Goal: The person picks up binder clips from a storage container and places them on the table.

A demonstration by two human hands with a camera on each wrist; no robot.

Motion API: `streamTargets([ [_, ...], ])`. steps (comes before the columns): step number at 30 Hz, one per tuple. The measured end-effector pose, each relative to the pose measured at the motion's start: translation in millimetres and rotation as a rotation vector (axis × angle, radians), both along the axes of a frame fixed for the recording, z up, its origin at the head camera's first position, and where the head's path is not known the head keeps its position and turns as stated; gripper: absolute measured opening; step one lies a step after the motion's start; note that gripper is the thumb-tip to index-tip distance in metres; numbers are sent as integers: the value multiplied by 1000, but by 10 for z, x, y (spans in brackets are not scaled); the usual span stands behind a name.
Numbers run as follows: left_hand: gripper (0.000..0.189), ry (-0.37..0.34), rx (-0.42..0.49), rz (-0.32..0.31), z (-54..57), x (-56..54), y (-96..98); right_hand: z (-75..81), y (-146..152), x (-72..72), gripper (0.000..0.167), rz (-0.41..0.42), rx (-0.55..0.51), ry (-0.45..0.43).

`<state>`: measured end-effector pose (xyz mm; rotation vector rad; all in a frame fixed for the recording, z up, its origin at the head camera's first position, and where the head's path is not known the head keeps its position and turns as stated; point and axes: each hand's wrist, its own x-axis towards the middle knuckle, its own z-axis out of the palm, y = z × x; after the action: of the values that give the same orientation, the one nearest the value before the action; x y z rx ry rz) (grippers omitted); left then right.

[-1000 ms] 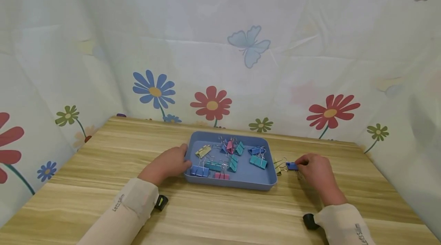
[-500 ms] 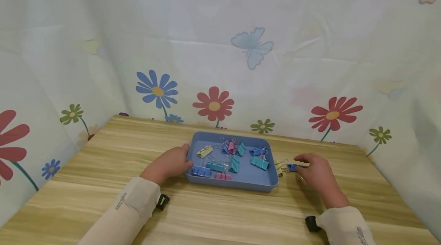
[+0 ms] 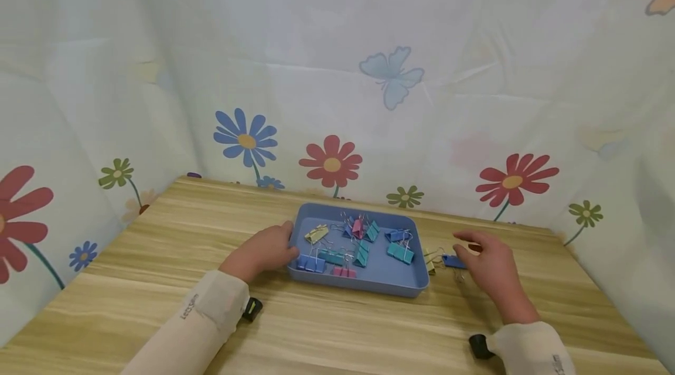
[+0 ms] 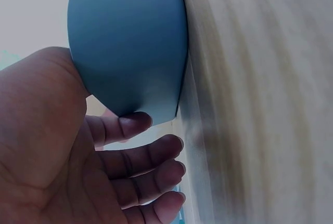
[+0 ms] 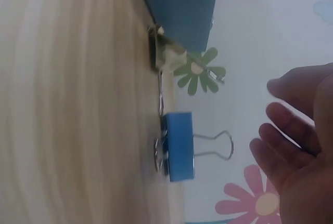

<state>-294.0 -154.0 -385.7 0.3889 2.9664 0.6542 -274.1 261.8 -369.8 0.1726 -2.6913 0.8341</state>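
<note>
My left hand [image 3: 263, 253] grips the left side of a blue tray [image 3: 358, 285], its thumb over the rim in the left wrist view and the index finger against the outer wall [image 4: 130, 42]. Several blue, teal, pink and yellow binder clips lie in the tray, a teal clip [image 3: 401, 253] near its right end. Outside, against the right wall, is a yellow binder clip [image 3: 430, 262]. Beside it a blue binder clip [image 5: 180, 146] rests on the table, its wire handles spread. My right hand [image 3: 490, 263] hovers just right of the blue clip, fingers apart, holding nothing.
The wood-grain table [image 3: 337, 328] runs around the tray. Behind and at both sides hangs a white cloth [image 3: 295, 70] printed with flowers and butterflies. Each wrist wears a small black device, such as the one at the right cuff [image 3: 480, 346].
My right hand has let go of the blue binder clip and drawn slightly away from it, its fingers parting. The left hand has stayed on the tray; the head view has shifted a little.
</note>
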Motion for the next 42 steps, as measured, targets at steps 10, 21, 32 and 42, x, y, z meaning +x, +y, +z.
streamTargets([
  [10,62,-11,8,18,-43,-7,-47,9,-119,-67,50,77,-250,-79],
  [21,66,-4,4,20,-28,15,-23,-48,-190,-108,53,117,-388,-116],
  [32,69,6,-25,11,-36,-4,-18,-75,-427,-268,50,148,-395,-190],
  [42,66,13,-27,8,12,19,-8,-84,-581,-358,37,168,-212,-160],
])
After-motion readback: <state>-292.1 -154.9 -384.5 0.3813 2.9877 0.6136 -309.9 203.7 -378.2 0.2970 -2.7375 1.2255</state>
